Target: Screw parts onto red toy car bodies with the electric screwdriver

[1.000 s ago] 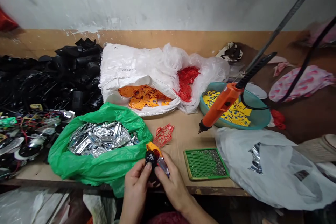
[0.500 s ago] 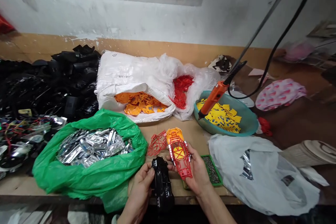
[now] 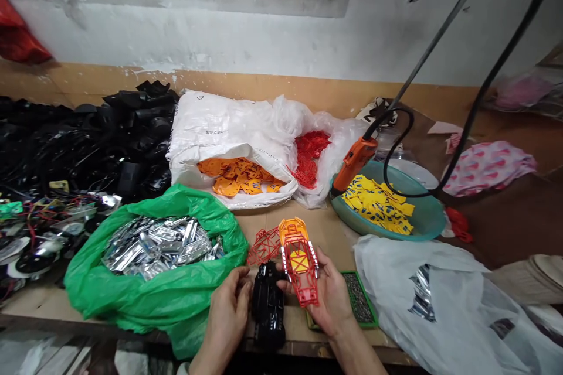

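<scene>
My right hand (image 3: 332, 293) grips a toy car frame (image 3: 300, 263), a red lattice with an orange front piece, a yellow panel in the middle and silvery strips along its sides. A black plastic toy car base (image 3: 268, 307) rests at the table's near edge. Just left of it is my left hand (image 3: 229, 307), its fingers loosely bent and apart, with nothing visible in them. Another red lattice frame (image 3: 264, 246) lies on the table behind the black base. Beside my right hand sits a green tray (image 3: 373, 322) of small screws.
A green bag (image 3: 153, 299) of silvery parts stands at left. Behind are a white sack (image 3: 220, 114) of orange parts and a clear bag (image 3: 336, 129) of red ones. An orange electric screwdriver (image 3: 357, 161) hangs over a teal basin (image 3: 433, 220) of yellow pieces. Black parts (image 3: 79, 146) are heaped far left.
My left hand has let go of the black base and drawn slightly left; the base now rests at the table edge. My right hand still holds the red frame. The view has shifted slightly.
</scene>
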The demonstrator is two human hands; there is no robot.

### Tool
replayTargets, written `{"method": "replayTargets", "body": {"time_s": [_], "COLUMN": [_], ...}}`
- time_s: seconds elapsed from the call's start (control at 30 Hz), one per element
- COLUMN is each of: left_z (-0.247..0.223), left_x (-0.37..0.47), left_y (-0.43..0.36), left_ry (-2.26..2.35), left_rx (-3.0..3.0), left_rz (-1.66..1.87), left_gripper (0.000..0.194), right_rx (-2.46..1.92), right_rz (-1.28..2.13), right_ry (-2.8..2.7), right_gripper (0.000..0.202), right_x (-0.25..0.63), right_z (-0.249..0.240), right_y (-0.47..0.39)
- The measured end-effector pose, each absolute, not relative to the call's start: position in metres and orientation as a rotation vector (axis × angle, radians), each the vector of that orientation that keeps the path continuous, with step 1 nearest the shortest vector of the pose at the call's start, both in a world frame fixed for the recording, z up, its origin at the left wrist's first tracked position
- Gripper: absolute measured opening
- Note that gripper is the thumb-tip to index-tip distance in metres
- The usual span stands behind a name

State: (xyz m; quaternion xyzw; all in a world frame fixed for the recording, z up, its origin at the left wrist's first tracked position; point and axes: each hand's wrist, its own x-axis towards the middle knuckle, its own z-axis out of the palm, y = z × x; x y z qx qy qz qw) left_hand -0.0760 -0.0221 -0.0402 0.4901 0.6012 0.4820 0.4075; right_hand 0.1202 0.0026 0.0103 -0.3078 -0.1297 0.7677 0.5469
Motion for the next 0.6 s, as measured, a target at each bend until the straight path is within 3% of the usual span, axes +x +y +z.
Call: {"method": "replayTargets", "body": {"time_s": [0.2, 0.33, 0.6], "left_z": [-0.018, 0.005, 0.025], "left_x": [-0.082, -0.072, -0.043], "left_y": [-0.043, -0.05, -0.043], "left_ry": [1.598, 1.456, 1.237], "left_rx": [1.278, 1.34, 1.098], "left_rz": [1.462, 1.447, 1.367], "left_gripper": [0.019, 0.014, 0.026], "right_rx": [-0.738, -0.754, -0.807], "right_rz": [1.843, 1.815, 1.628], "right_ry": [-0.35, -0.424, -0.662], "right_gripper": [0.031, 0.03, 0.039], "right_x": [0.117, 0.11, 0.093], "right_z": [0.007, 0.006, 0.011], "right_y": [0.005, 0.003, -0.007]}}
